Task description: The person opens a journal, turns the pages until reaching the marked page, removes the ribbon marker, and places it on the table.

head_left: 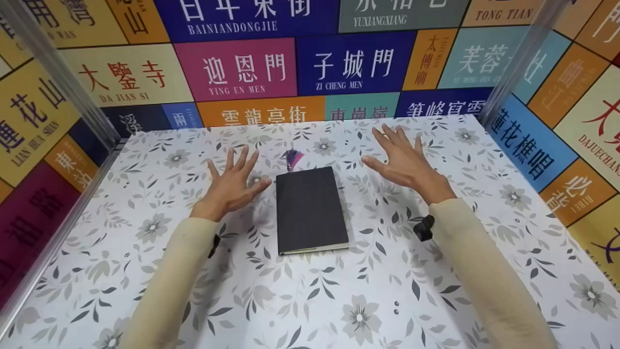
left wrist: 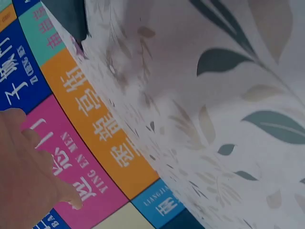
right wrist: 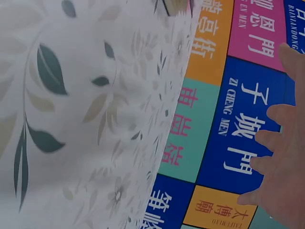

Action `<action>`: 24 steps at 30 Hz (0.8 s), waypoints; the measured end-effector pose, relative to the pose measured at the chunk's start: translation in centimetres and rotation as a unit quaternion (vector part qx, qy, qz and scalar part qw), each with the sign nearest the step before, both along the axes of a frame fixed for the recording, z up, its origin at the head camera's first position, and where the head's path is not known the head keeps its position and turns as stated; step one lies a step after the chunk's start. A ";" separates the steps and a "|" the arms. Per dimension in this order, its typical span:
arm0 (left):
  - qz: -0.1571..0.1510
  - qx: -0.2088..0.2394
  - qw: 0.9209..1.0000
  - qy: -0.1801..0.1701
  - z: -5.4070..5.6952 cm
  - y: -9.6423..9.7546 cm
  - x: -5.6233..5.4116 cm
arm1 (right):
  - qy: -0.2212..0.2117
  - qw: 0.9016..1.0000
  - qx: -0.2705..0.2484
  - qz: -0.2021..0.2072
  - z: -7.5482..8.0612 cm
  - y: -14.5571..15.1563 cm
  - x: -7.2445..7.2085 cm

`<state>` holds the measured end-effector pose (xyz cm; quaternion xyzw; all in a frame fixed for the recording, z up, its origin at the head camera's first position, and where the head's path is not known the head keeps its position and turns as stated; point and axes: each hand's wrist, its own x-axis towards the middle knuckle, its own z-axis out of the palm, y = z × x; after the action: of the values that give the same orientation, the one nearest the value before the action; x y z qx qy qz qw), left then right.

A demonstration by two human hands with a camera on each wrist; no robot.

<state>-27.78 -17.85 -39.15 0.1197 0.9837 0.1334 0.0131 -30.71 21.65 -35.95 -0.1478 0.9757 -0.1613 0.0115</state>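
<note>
A closed book with a plain dark cover (head_left: 311, 211) lies on the flowered tabletop, its pale page edges showing along the near side. From its top left corner a purple and pink tassel (head_left: 293, 159) sticks out. To the left of the book is my left hand (head_left: 231, 182), fingers spread, the thumb close to the cover's edge. My right hand (head_left: 404, 162) is spread too, farther off on the right. Neither hand holds anything. Part of the left hand (left wrist: 31, 176) shows in the left wrist view, and the right hand (right wrist: 283, 148) in the right wrist view.
The table (head_left: 358, 286) has a white covering printed with grey flowers and leaves. Behind it stands a wall (head_left: 235, 70) of coloured panels with Chinese lettering, and similar panels flank both sides. Clear upright edges (head_left: 516, 63) mark the corners.
</note>
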 end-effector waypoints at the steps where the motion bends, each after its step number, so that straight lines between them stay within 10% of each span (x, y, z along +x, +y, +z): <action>1: -0.006 0.002 1.000 0.002 -0.1 0.2 0.2 | 0.003 1.000 -0.003 0.003 -0.1 -0.1 0.2; 16: -0.087 0.039 0.995 -0.007 -1.1 2.5 2.8 | 0.002 0.997 -0.060 0.047 -2.0 -2.9 3.4; 24: -0.104 0.075 0.991 -0.044 -1.3 4.4 4.2 | -0.017 0.983 -0.178 0.031 -3.3 -4.4 4.7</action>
<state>-23.59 -13.46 -40.42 0.2160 0.9516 0.2100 0.0612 -26.02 17.27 -39.25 -0.1748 0.9261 -0.3343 0.0072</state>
